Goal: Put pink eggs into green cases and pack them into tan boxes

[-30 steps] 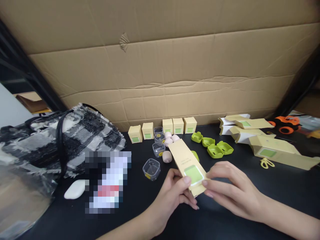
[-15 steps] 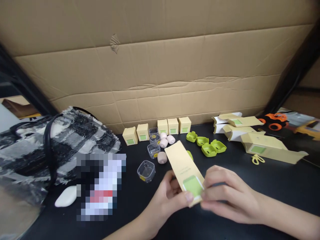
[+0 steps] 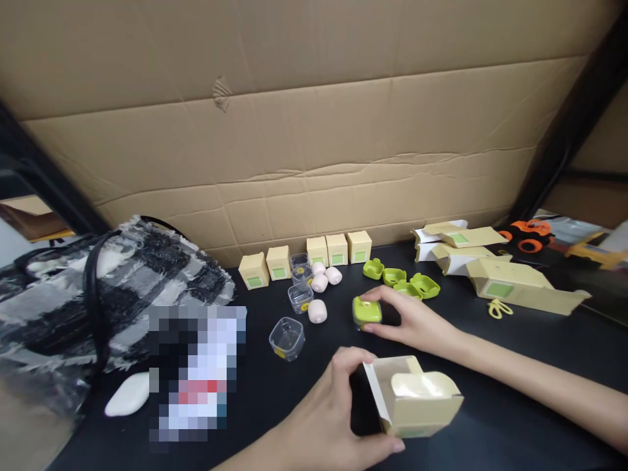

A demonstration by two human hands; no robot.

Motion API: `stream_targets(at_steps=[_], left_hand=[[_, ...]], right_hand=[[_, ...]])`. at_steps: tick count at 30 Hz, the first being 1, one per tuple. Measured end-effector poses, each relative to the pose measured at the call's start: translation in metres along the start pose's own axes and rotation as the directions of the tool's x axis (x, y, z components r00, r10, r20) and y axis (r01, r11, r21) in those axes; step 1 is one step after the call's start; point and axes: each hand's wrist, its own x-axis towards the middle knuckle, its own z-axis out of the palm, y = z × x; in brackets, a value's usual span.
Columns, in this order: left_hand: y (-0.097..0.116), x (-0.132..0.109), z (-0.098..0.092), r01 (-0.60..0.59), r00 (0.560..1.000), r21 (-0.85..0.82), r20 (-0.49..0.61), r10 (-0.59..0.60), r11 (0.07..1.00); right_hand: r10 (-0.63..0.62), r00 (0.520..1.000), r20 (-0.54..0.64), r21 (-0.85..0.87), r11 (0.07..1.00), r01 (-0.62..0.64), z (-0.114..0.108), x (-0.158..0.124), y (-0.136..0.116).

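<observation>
My left hand (image 3: 338,409) holds a pale yellow carton (image 3: 422,412) at the lower middle, squared out into a box with its top flaps raised. Farther back, the thumb and fingers of my right hand (image 3: 407,316) close around a small clear case with a green lid (image 3: 367,311), down at the black table top. Left of it are pinkish-white rounded pieces (image 3: 318,311) and clear square cups (image 3: 287,338) with yellow stickers. Several green covers (image 3: 424,286) lie just behind my right hand, which partly hides one.
A row of small closed cartons (image 3: 337,249) stands along the cardboard wall (image 3: 314,131). Opened cartons (image 3: 520,284), a yellow cord loop (image 3: 499,309) and an orange toy truck (image 3: 530,234) are on the right. A black-and-grey bag (image 3: 147,281) and a white rounded object (image 3: 127,394) lie left.
The flat carton has been opened into a box and is now in my left hand alone. My right hand has left it and moved back onto the green-lidded case.
</observation>
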Motion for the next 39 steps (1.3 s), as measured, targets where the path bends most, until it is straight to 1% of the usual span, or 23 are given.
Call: stream_targets(at_steps=[2,4,6,7,9,12,15,18,22,25,28,30,36,39], left_hand=[[0.0,0.0,0.001,0.033,0.999,-0.053,-0.002,-0.033,0.998],[0.002,0.0,0.002,0.05,0.999,-0.085,-0.002,-0.05,0.995],[0.004,0.001,0.002,0.069,0.997,-0.077,-0.022,-0.071,0.995],[0.005,0.001,0.002,0.087,0.995,-0.063,-0.041,-0.089,0.994],[0.005,0.002,0.001,0.126,0.988,-0.041,-0.084,-0.129,0.991],[0.003,0.003,-0.001,0.137,0.985,-0.018,-0.104,-0.138,0.99],[0.0,0.003,-0.002,0.078,0.992,0.019,-0.097,-0.076,0.997],[0.001,0.003,-0.003,0.023,0.994,0.045,-0.109,-0.018,0.999],[0.005,0.004,-0.002,0.043,0.993,0.022,-0.113,-0.04,0.999],[0.006,0.005,-0.003,0.048,0.993,-0.017,-0.108,-0.049,0.999],[0.005,0.004,-0.004,0.048,0.993,-0.002,-0.107,-0.047,0.999],[0.004,0.003,-0.003,0.044,0.994,0.018,-0.105,-0.042,0.999],[0.003,0.0,-0.001,0.025,0.994,0.077,-0.112,-0.016,0.997],[0.002,0.0,-0.001,-0.009,0.994,0.132,-0.111,0.023,0.991]], right_hand=[[0.016,0.997,-0.08,0.063,0.998,-0.011,-0.002,-0.003,-0.008],[0.017,0.989,-0.148,0.211,0.977,0.014,-0.006,-0.007,-0.021],[0.003,0.989,-0.145,0.377,0.925,0.052,-0.012,-0.011,-0.036],[-0.013,0.992,-0.124,0.422,0.904,0.064,-0.015,-0.013,-0.042],[-0.067,0.995,-0.078,0.401,0.912,0.092,-0.021,-0.018,-0.052],[-0.158,0.987,-0.028,0.261,0.952,0.16,-0.028,-0.022,-0.056],[-0.207,0.978,0.033,0.166,0.966,0.199,-0.033,-0.023,-0.053],[-0.191,0.976,0.104,0.091,0.979,0.182,-0.036,-0.023,-0.051],[-0.157,0.966,0.207,0.106,0.985,0.137,-0.038,-0.023,-0.053],[-0.205,0.953,0.221,0.102,0.977,0.187,-0.037,-0.022,-0.054],[-0.262,0.941,0.215,0.094,0.964,0.247,-0.035,-0.021,-0.054],[-0.278,0.935,0.219,0.098,0.96,0.262,-0.035,-0.021,-0.054],[-0.224,0.943,0.245,0.139,0.971,0.194,-0.034,-0.023,-0.055],[-0.213,0.942,0.26,0.141,0.973,0.182,-0.034,-0.023,-0.056]])
